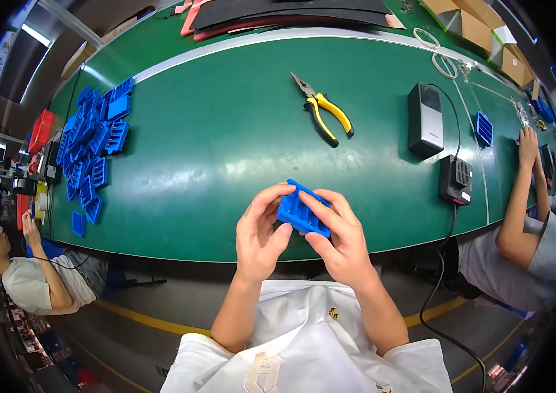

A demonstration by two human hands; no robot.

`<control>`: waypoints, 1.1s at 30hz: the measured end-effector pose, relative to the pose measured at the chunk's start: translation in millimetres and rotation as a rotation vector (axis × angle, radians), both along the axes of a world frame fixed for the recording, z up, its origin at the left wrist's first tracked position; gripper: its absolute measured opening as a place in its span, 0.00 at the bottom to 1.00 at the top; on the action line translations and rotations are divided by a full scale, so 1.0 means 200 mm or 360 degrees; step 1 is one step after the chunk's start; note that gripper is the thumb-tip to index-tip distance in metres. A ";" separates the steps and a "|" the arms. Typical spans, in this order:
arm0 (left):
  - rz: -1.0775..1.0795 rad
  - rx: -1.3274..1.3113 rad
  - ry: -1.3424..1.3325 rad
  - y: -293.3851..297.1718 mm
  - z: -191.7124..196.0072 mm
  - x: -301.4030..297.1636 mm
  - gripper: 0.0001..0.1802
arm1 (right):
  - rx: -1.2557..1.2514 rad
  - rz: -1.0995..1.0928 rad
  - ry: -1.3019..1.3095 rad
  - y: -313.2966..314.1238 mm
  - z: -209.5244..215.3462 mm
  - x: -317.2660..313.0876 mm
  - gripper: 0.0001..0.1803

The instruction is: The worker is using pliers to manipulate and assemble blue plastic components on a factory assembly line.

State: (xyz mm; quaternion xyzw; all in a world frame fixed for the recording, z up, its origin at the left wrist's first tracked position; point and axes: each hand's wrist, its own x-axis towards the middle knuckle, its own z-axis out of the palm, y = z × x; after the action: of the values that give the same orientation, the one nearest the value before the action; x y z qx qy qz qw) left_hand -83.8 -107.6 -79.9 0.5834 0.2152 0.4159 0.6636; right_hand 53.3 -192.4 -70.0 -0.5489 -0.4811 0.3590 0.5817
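Between my two hands, just above the near edge of the green table, is a blue plastic battery holder [299, 211] with slots along it, tilted. My left hand [261, 229] grips its left end, thumb below and fingers at the top edge. My right hand [342, 236] closes on the right side, with a finger lying across the slots. Small metal contacts seem to sit inside, too small to make out well. Beyond the hands lie needle-nose pliers [322, 108] with yellow and black handles, jaws pointing away to the left.
Blue holders form a heap [91, 134] at the left; another holder [483, 129] lies far right. A silver-black power bank [426, 120] and a black cabled box [455, 180] stand at right. Black sheets [291, 14] lie at the back. Co-workers sit on both sides.
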 end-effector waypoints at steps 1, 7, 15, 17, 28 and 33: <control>-0.0006 -0.0003 -0.0029 0.00 0.00 0.00 0.25 | 0.0010 -0.0010 -0.0001 0.00 0.00 0.00 0.28; 0.0012 -0.0060 -0.0005 -0.01 0.01 0.00 0.24 | 0.0013 -0.0020 0.0026 0.00 -0.02 0.00 0.27; 0.0003 -0.0097 -0.0040 0.01 0.00 0.00 0.25 | 0.0041 -0.0010 -0.0012 0.00 -0.03 0.01 0.26; -0.0003 -0.0109 -0.0048 0.01 -0.01 -0.01 0.25 | 0.0045 -0.0009 -0.0015 0.01 -0.03 0.00 0.26; -0.0077 -0.0115 -0.0100 0.00 0.00 0.00 0.29 | 0.0090 0.0055 -0.0187 0.01 0.00 0.03 0.28; 0.0090 -0.0161 -0.0048 -0.03 -0.06 -0.04 0.30 | 0.0143 0.0115 -0.0197 -0.01 -0.02 0.04 0.29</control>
State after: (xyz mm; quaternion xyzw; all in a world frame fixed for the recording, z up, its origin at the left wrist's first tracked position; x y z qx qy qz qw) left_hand -92.5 -114.2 -91.4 0.5365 0.2422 0.4318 0.6834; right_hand 60.6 -194.2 -74.4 -0.5257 -0.5513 0.3232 0.5615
